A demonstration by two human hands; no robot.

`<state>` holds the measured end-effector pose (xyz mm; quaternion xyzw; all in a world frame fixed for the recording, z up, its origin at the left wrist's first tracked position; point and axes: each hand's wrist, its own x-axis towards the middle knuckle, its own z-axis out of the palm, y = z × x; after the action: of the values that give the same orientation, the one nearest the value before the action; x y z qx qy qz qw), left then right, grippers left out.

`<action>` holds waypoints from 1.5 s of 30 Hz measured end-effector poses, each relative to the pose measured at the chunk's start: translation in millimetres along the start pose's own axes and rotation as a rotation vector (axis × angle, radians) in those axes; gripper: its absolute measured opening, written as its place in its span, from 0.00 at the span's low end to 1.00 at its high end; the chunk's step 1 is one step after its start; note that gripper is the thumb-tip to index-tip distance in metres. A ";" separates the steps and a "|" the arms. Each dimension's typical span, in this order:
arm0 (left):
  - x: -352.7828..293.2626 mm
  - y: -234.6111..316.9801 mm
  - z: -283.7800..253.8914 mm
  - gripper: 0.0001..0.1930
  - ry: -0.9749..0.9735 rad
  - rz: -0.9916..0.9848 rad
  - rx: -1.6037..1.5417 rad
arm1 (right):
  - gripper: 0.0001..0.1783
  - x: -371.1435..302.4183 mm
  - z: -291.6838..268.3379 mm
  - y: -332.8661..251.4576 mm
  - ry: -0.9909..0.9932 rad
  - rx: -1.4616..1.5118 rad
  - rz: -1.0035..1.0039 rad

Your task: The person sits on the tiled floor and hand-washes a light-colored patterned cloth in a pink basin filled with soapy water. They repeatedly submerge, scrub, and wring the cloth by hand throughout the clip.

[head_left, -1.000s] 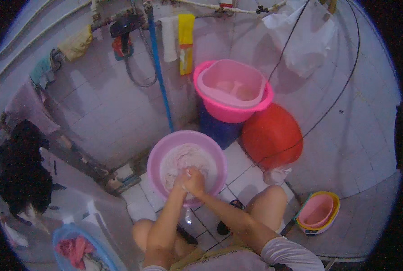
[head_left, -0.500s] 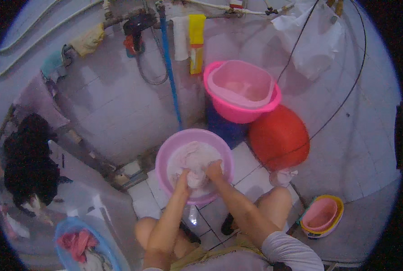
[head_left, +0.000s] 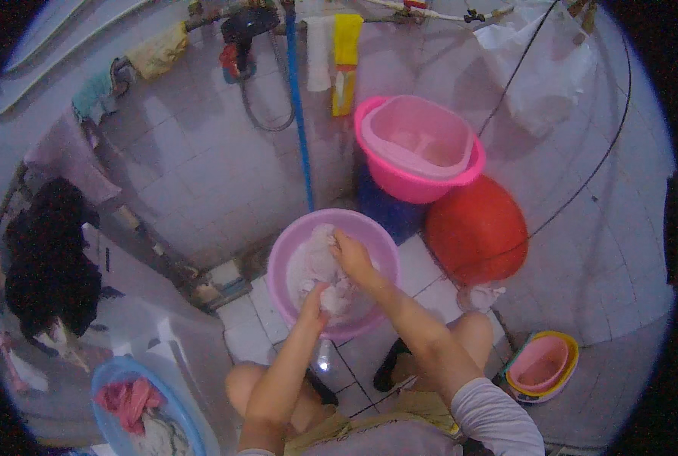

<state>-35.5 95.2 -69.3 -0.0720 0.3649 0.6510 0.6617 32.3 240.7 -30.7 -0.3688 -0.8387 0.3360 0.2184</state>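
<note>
On the floor between my knees stands a pale purple basin (head_left: 276,266) with whitish, sudsy-looking water. A wet, whitish-pink cloth (head_left: 321,262) lies bunched in it. My left hand (head_left: 315,301) grips a near fold of this cloth close to the basin's front rim. Farther in and to the right, my right hand (head_left: 352,257) is closed on the far part of the cloth. The cloth's exact kind cannot be made out, and both sets of fingertips are partly hidden in its folds.
Behind the basin, nested pink basins (head_left: 422,182) rest on a dark blue bucket (head_left: 388,205), beside a red tub (head_left: 479,232). Small stacked basins (head_left: 540,365) stand at right. A blue basin of clothes (head_left: 111,425) is at lower left. A blue hose (head_left: 299,121) hangs down the wall.
My right hand has moved away from me, toward the far side of the basin, along the cloth. My left hand stays near the front rim. The whole view has shifted slightly.
</note>
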 end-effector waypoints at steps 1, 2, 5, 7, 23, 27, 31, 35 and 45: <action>3.7 0.3 -2.4 0.21 -0.029 -0.002 -0.033 | 0.16 4.3 3.6 0.3 0.005 0.014 -0.037; 6.2 0.2 -5.7 0.21 -0.057 -0.004 -0.066 | 0.17 7.7 6.6 1.2 -0.002 0.043 -0.047; 7.5 2.1 -9.0 0.22 -0.057 -0.016 -0.113 | 0.20 13.1 17.1 10.2 -0.042 0.194 -0.028; 5.7 3.4 -3.8 0.23 -0.057 0.009 -0.118 | 0.21 14.2 27.0 25.6 -0.089 0.379 0.056; -5.0 -20.8 29.9 0.24 -0.139 0.133 -0.209 | 0.40 -97.1 -11.4 19.3 -0.333 1.230 0.522; 21.5 -42.0 -7.0 0.26 -0.223 0.074 -0.149 | 0.33 -110.6 -17.2 19.2 -0.161 0.999 0.056; 12.0 -52.1 11.5 0.24 -0.039 0.042 0.008 | 0.23 -86.8 -6.5 44.8 0.092 1.024 0.573; 25.1 -61.0 0.1 0.22 0.058 -0.072 0.053 | 0.30 -77.3 -17.3 36.0 0.228 0.533 0.461; 12.3 -68.8 14.6 0.23 0.406 0.159 0.767 | 0.23 -82.3 -3.8 77.8 0.112 -0.097 0.153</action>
<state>31.6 103.7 -91.9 0.0809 0.7072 0.4901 0.5031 123.4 218.3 -94.3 -0.4600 -0.8098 0.2897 0.2207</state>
